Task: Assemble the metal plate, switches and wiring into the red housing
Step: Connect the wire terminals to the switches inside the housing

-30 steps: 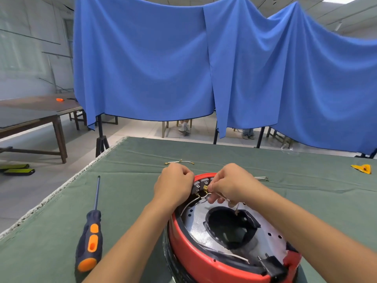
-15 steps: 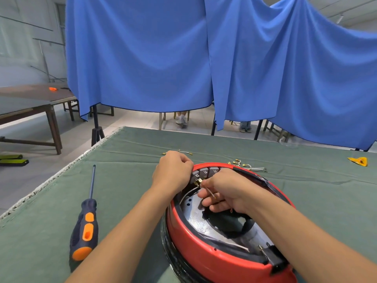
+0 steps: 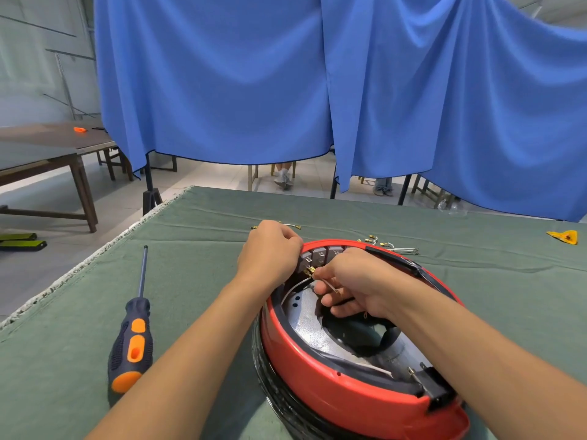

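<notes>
The red housing (image 3: 320,373) sits on the green bench (image 3: 79,312) at lower centre of the frame, metal plate (image 3: 305,322) inside. At its far rim the left hand (image 3: 270,252) curls over the edge by the switches (image 3: 320,257); the right hand (image 3: 359,281) fingers pinch a thin wire (image 3: 328,285) with a brass terminal (image 3: 309,271). A screwdriver (image 3: 133,338) lies at lower left, loose wires (image 3: 394,247) beyond the housing

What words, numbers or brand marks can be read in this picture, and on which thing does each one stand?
None can be read.
Switches: small pale marks on the grey faces, too small to tell whether they are letters.
Screwdriver: no print shows on the handle.
Housing: no label on the side that shows.
Yellow thing at the far right: too small to tell.
</notes>
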Demonstrator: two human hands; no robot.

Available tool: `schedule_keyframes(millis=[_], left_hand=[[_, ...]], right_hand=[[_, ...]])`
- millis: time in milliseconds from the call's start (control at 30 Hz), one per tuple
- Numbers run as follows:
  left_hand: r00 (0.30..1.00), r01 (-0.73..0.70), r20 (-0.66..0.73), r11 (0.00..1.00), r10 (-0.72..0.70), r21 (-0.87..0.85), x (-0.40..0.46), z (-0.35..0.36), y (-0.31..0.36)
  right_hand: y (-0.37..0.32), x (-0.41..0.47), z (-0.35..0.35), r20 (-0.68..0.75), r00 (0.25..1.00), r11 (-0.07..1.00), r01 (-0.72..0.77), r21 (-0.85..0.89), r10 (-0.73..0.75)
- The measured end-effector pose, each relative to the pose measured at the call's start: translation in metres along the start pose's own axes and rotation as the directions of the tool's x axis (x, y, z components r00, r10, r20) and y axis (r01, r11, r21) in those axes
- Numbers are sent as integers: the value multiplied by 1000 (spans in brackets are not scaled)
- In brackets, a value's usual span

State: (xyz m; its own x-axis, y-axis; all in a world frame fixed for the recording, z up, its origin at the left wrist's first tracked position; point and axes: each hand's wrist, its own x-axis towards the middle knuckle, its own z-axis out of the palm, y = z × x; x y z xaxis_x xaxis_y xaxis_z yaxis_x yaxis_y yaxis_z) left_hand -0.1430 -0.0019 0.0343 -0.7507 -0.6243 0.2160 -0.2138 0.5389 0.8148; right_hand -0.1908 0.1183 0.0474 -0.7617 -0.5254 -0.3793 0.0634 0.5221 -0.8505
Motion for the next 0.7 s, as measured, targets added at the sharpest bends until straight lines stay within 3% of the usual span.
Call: schedule_keyframes(millis=[700], left_hand=[[1000,-6,9,1000,6,17,-1,0,2]], right_hand=[[-2,0,1,-22,1000,1000,9,22,-9]])
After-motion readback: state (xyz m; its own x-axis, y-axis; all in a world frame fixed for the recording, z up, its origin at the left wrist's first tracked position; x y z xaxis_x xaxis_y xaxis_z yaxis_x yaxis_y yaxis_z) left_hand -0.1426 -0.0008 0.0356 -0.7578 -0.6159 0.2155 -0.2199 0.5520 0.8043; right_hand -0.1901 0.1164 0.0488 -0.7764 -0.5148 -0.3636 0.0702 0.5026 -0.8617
